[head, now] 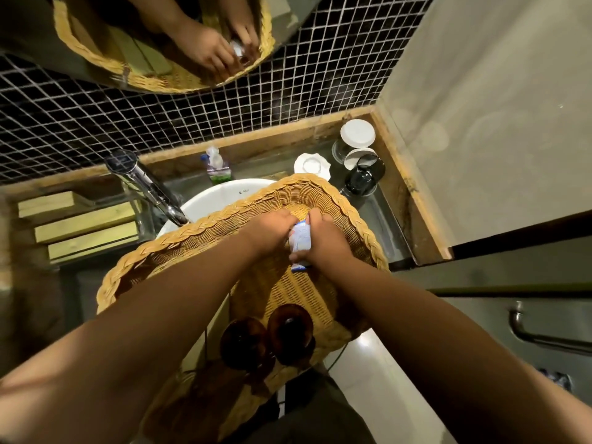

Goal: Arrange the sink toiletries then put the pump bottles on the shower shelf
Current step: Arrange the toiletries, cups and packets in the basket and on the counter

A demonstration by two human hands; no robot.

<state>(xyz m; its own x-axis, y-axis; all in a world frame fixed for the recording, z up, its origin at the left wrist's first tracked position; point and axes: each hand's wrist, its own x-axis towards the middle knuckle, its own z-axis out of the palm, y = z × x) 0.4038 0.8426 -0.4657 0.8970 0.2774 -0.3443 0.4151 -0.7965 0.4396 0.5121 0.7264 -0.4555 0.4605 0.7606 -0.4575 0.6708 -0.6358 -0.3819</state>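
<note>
A woven wicker basket [205, 232] rests across the white sink basin [211, 197]. Inside it, both hands hold a white and blue tube [301, 243]: my left hand [272, 230] grips its far end and my right hand [323, 240] wraps its right side. Two amber brown pump bottles [246, 342] [290, 330] stand at the basket's near end, between my forearms. A small clear pump bottle with green liquid [217, 168] stands on the counter behind the basin.
A chrome tap [150, 187] juts over the basin from the left. A white dish [310, 166], a jar with a white lid [357, 134] and a dark glass cup [363, 174] stand at the counter's right. The mirror [153, 43] reflects the basket. Wooden slats [83, 222] lie left.
</note>
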